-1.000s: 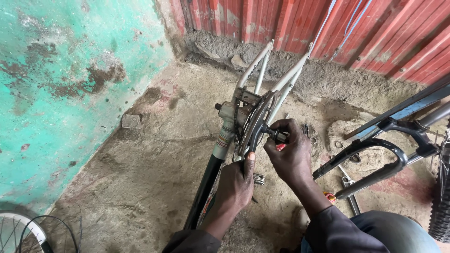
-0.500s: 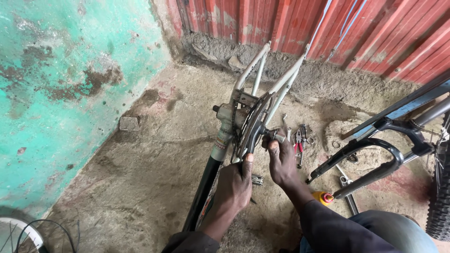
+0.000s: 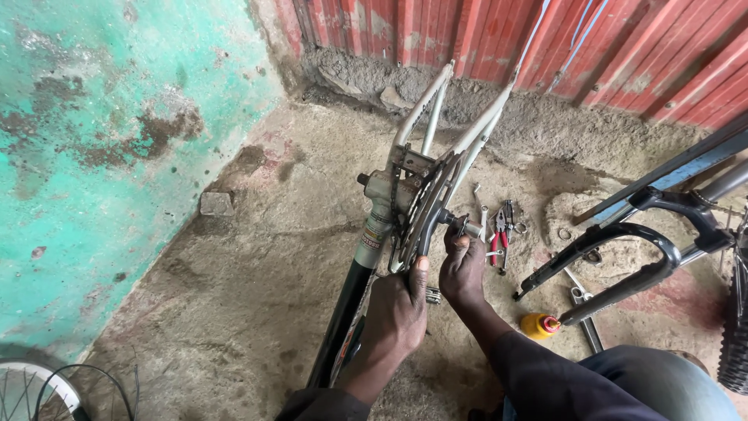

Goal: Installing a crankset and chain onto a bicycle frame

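Head view: at 6 o'clock, dark sleeves and a blue-trousered knee (image 3: 662, 382) fill the bottom edge. The left hand (image 3: 397, 312) grips the frame (image 3: 372, 234) just below the chainring (image 3: 421, 210), fingers wrapped on the tube and thumb pointing up against the ring. Just beside it at 3 o'clock, the right hand (image 3: 462, 269) reaches up to the crank (image 3: 456, 222), fingers curled against its end; whether they are clamped on it cannot be told. The frame stands tilted off the dirt floor (image 3: 234, 312), its black tube low, its white stays running up toward 12 o'clock. A yellow bottle (image 3: 540, 325) lies at 4 o'clock of the right hand. Pliers (image 3: 502, 230) and small tools lie on the floor at 2 o'clock. A black fork (image 3: 623, 257) stretches at 3 o'clock. A wheel (image 3: 31, 394) shows at 8 o'clock. Farther off stand a green wall (image 3: 93, 140) and red sheeting (image 3: 623, 47).
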